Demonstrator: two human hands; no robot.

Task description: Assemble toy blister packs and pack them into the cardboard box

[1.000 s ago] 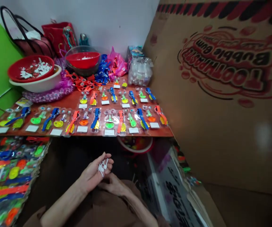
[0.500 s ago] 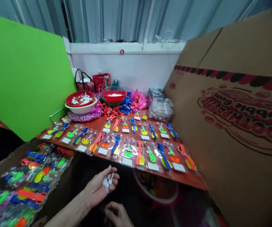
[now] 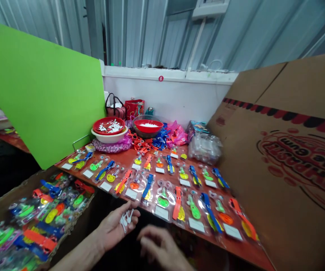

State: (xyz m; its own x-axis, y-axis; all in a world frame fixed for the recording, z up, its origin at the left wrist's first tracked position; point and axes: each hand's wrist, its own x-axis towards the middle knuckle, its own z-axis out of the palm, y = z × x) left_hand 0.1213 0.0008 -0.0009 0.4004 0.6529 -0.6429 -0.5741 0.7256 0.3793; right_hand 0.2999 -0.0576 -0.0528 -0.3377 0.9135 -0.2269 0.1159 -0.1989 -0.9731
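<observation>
Small white forked plastic pieces (image 3: 125, 221) sit in a loose bunch on the person's left hand (image 3: 113, 227), just below the front edge of a long table. A ribbed metal wall (image 3: 162, 34) rises behind the scene, with a green board (image 3: 40, 94) to the left and a large printed cardboard sheet (image 3: 281, 177) to the right, its bubble gum lettering upside down. The orange-red table top (image 3: 237, 250) carries rows of clear blister packs (image 3: 162, 199), each holding a blue or orange strap, bright discs and a white label. More packs lie heaped in a shallow cardboard tray (image 3: 15, 192) beside the table. At the far end, a red dish (image 3: 109, 126) of similar white bits rests in a white basin (image 3: 108, 138), next to a clear bowl (image 3: 144, 130) holding a second red dish. The left hand lies palm up with its fingers loosely curled, cradling the pieces rather than pinching them. The right hand (image 3: 162, 244), slightly blurred, is just beside it with fingers parted and gently curved, touching neither the left hand nor the pieces, and shows nothing held.
</observation>
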